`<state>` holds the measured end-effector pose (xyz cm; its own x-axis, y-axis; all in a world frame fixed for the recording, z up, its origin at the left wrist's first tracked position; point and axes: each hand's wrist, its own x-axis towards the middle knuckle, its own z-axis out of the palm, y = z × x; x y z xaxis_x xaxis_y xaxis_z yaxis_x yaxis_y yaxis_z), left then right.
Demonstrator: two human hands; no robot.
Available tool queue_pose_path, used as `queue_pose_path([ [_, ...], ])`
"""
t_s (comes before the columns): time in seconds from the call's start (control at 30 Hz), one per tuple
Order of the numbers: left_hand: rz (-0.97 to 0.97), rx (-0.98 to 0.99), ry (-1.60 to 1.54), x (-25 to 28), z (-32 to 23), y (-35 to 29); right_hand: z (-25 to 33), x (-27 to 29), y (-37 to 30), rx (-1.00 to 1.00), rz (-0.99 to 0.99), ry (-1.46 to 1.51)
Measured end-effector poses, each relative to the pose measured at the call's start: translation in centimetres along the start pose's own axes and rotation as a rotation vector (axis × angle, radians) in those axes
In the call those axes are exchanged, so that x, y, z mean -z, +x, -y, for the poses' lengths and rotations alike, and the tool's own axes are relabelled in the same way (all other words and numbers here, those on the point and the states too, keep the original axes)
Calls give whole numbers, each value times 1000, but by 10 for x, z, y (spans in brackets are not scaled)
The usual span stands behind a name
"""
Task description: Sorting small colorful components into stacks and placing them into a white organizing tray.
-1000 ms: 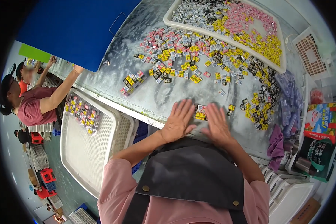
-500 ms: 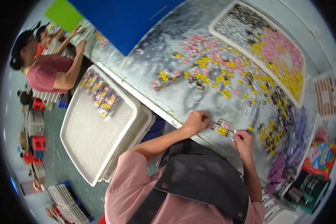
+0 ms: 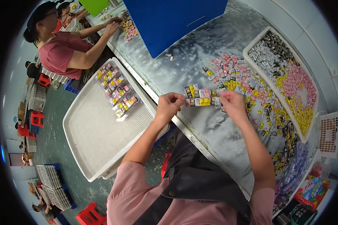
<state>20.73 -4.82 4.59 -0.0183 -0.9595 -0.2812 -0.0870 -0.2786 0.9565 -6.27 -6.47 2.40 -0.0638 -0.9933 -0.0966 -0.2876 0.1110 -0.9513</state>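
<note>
A clear plastic pouch (image 3: 201, 102) of small black, yellow and pink packets stretches between my hands over the table. Its left end is pinched in the fingers of my left hand (image 3: 169, 107), close to the table's edge. My right hand (image 3: 234, 107) grips the other end, fingers closed. Just behind the held pouch, partly covered by it, lies a small pile of similar filled pouches (image 3: 192, 90). To the right of my right hand, loose yellow, pink, silver and black packets (image 3: 229, 71) are spread across the table.
Left of the table edge stands a white mesh tray (image 3: 97, 135) with rows of filled pouches (image 3: 118, 92). A white bin (image 3: 248, 50) of sorted packets sits at the right. A blue board (image 3: 172, 26) rises at the back. Far left, a co-worker (image 3: 64, 48) handles packets.
Both hands have moved away from my body with the pouch, toward the pile of filled pouches. The view has shifted, showing more of the co-worker and tray.
</note>
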Motion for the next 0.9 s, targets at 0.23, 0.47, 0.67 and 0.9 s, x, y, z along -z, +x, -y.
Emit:
queue_pose_path([
  [0.23, -113, 72, -28, 17, 28, 23, -5, -44, 56, 47, 36, -147],
  [0.47, -112, -51, 283, 19, 52, 29, -18, -37, 62, -46, 87, -356],
  [0.67, -31, 185, 34, 18, 35, 26, -21, -44, 68, -61, 266, -424],
  [0.9, 31, 63, 104, 2, 52, 31, -15, -34, 63, -316, 371, -311],
])
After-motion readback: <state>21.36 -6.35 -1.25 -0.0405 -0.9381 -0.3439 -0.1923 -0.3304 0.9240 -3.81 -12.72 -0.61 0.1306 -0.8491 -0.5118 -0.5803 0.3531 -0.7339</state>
